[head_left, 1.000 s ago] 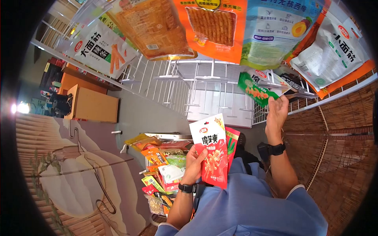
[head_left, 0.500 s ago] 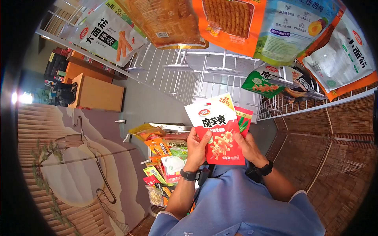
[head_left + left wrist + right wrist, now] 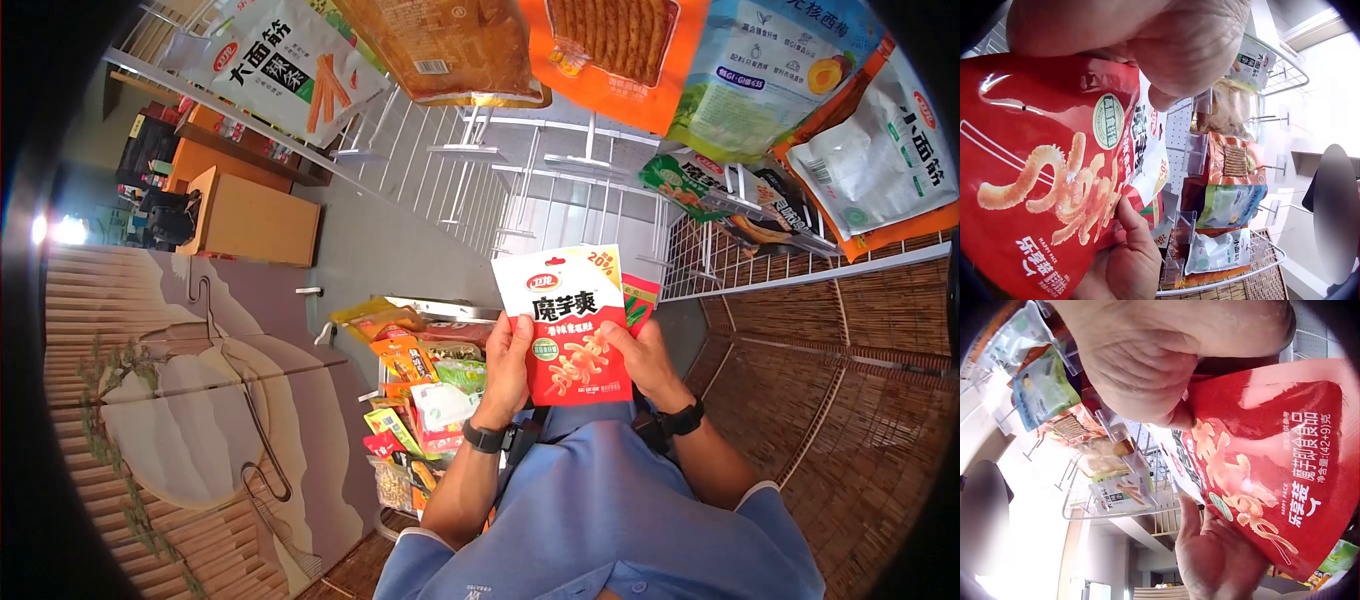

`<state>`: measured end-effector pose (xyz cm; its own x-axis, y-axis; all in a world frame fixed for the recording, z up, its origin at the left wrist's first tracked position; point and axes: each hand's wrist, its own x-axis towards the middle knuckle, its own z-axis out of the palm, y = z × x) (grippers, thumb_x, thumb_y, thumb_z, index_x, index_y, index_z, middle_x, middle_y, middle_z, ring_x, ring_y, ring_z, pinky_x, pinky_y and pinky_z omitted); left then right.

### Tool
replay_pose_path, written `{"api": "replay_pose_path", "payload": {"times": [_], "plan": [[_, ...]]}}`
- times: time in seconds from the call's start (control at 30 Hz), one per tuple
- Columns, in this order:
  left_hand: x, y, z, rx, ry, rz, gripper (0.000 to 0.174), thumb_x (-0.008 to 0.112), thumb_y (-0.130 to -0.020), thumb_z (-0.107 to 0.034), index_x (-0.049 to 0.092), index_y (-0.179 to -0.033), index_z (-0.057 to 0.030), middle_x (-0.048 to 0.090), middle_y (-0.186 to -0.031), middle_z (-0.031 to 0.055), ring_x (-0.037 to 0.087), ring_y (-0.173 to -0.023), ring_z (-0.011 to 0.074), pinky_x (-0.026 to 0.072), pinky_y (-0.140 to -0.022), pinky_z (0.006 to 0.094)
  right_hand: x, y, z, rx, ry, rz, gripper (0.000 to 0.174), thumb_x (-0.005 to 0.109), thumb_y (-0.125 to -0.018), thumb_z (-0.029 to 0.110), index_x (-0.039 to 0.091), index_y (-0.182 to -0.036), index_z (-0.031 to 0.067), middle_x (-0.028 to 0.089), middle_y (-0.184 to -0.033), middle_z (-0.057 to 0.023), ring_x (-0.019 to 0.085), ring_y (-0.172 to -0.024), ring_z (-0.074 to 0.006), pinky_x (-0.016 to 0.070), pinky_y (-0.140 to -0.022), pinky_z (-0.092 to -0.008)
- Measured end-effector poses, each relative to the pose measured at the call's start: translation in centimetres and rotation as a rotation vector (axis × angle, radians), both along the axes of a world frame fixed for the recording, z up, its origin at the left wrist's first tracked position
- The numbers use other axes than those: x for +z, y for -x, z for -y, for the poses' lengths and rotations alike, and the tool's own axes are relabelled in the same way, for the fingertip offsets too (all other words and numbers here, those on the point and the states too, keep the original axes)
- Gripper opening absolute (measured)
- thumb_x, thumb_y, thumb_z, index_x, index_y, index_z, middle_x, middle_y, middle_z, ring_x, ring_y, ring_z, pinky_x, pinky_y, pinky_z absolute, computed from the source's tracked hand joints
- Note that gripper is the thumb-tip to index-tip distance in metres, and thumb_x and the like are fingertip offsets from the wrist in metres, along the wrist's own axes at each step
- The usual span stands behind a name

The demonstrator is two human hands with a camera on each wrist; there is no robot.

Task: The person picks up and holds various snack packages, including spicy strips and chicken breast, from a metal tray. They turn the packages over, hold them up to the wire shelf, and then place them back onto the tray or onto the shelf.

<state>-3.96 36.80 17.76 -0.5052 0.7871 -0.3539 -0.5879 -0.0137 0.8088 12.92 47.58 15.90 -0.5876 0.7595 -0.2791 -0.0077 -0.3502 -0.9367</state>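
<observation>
A red and white snack bag (image 3: 572, 340) is held upright in front of the chest by both hands in the head view. My left hand (image 3: 508, 368) grips its left edge, thumb on the front. My right hand (image 3: 645, 362) pinches the right edge, its thumb also on the front. Behind the bag, at its right, shows part of another packet (image 3: 640, 297), red and green. In the left wrist view the red bag (image 3: 1041, 156) fills the left side. The right wrist view shows the printed front of the bag (image 3: 1272, 469); the fingers behind it are mostly hidden.
Large snack bags hang along a white wire rack (image 3: 400, 150) at the top. A green packet (image 3: 685, 185) hangs at its right. Several assorted packets (image 3: 440, 405) lie in a holder left of the hands. A woven screen (image 3: 830, 420) stands at the right.
The right hand has let go of the green packet on the rack and come down to the red bag's right edge. The bag has risen and shifted right, and the view has turned slightly.
</observation>
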Motion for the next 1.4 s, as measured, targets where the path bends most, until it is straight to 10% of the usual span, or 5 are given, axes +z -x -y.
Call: {"api": "replay_pose_path", "payload": {"times": [0.4, 1.4], "plan": [[0.3, -0.3, -0.8, -0.068, 0.119, -0.217, 0.015, 0.067, -0.098, -0.009, 0.063, -0.109, 0.0015, 0.073, -0.096, 0.0056, 0.065, -0.084, 0.0059, 0.0536, -0.073, 0.0230, 2.0, 1.2, -0.2, -0.121, 0.083, -0.028, 0.036, 0.068, -0.098, 0.027, 0.066, -0.114, -0.0060, 0.073, -0.102, -0.0100, 0.067, -0.091, -0.0115, 0.0549, -0.078, -0.0284], [-0.4, 0.3, -0.5, 0.010, 0.069, -0.188, 0.023, 0.071, -0.092, -0.001, 0.060, -0.112, 0.0009, 0.072, -0.105, 0.0092, 0.067, -0.094, 0.0104, 0.0542, -0.086, 0.0253, 1.9, 2.3, -2.5, -0.222, -0.204, -0.033, 0.029, 0.067, -0.098, 0.020, 0.068, -0.112, -0.0052, 0.073, -0.101, -0.0078, 0.065, -0.088, -0.0106, 0.0532, -0.078, -0.0289]]}}
